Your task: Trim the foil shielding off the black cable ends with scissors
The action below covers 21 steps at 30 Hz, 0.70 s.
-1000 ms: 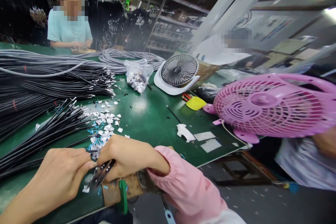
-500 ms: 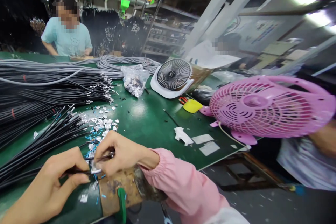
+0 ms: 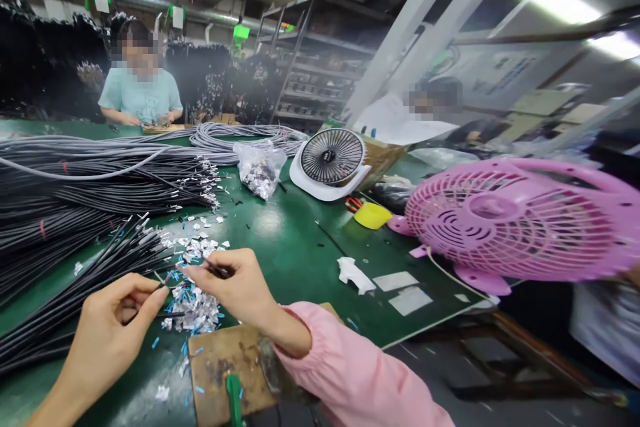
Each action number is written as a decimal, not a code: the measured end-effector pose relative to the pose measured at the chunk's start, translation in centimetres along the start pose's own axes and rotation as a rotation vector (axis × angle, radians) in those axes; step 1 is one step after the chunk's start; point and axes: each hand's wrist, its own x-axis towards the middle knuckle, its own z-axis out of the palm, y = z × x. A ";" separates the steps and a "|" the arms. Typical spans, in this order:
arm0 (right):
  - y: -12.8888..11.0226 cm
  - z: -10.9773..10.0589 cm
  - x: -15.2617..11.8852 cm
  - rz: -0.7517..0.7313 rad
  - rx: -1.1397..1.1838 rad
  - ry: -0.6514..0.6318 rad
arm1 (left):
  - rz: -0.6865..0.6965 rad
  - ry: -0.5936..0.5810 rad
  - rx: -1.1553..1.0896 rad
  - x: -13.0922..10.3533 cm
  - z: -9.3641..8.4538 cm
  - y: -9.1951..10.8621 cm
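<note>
My left hand (image 3: 117, 320) is closed, thumb and forefinger pinching the end of a black cable; thin coloured wires (image 3: 164, 279) poke out past the fingertips. Close on its right, my right hand (image 3: 240, 283) curls around a dark slender tool (image 3: 219, 271), mostly hidden in the palm, its kind unclear. The right thumb and forefinger reach toward the wire ends; whether they touch them I cannot tell. Below the hands lies a heap of foil scraps and blue bits (image 3: 197, 310). A bundle of black cables (image 3: 95, 283) stretches left, passing behind my left hand.
A worn wooden block (image 3: 220, 363) with a green handle (image 3: 233, 397) sits at the table's near edge. Beyond are a bag of scraps (image 3: 260, 170), a small white fan (image 3: 327, 157), a yellow piece (image 3: 373, 215) and a large pink fan (image 3: 500, 220). A co-worker (image 3: 141, 90) sits opposite.
My hands have moved up off the block's corner, over the scrap heap. The pale foil-like piece at the cable end no longer shows; thin wires show there now. The view has shifted slightly.
</note>
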 end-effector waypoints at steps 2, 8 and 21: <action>0.0 0.3 0.2 -0.095 -0.127 0.009 | -0.037 -0.004 -0.053 0.0 -0.2 0.3; 1.7 0.5 0.3 -0.365 -0.274 -0.145 | 0.035 -0.061 -0.099 -0.4 -0.1 -0.7; 0.9 0.8 0.2 0.036 0.098 -0.245 | 0.221 -0.047 -0.057 -0.4 -0.1 -1.9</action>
